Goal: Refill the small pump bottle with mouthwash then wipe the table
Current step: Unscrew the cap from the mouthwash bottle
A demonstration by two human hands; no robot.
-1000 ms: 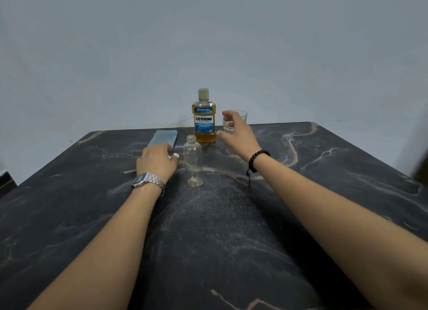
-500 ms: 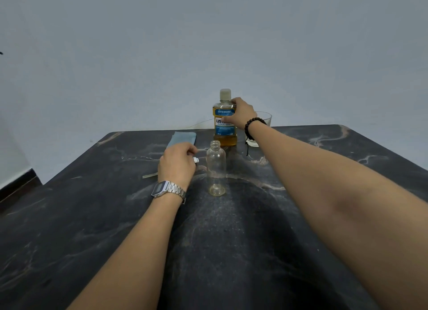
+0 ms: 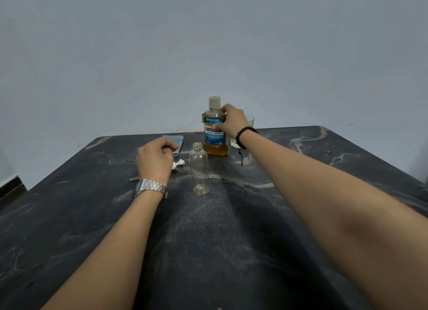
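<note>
An amber mouthwash bottle (image 3: 214, 136) with a blue label and a pale cap stands at the table's far edge. My right hand (image 3: 232, 122) grips its shoulder from the right. In front of it stands the small clear bottle (image 3: 198, 168), uncapped and empty. Its white pump head (image 3: 178, 164) lies on the table just left of it, its tube running under my left hand (image 3: 154, 160). That hand hovers over the pump with loosely curled fingers and holds nothing. A folded blue cloth (image 3: 173, 139) lies beyond my left hand.
A clear drinking glass (image 3: 250, 120) stands behind my right wrist, mostly hidden. The dark marble-patterned table (image 3: 231, 240) ends against a plain grey wall. My forearms cross the near half of the table.
My right hand moved from the glass to the mouthwash bottle and now grips it. My left hand lifted slightly off the pump head, which now shows beside it.
</note>
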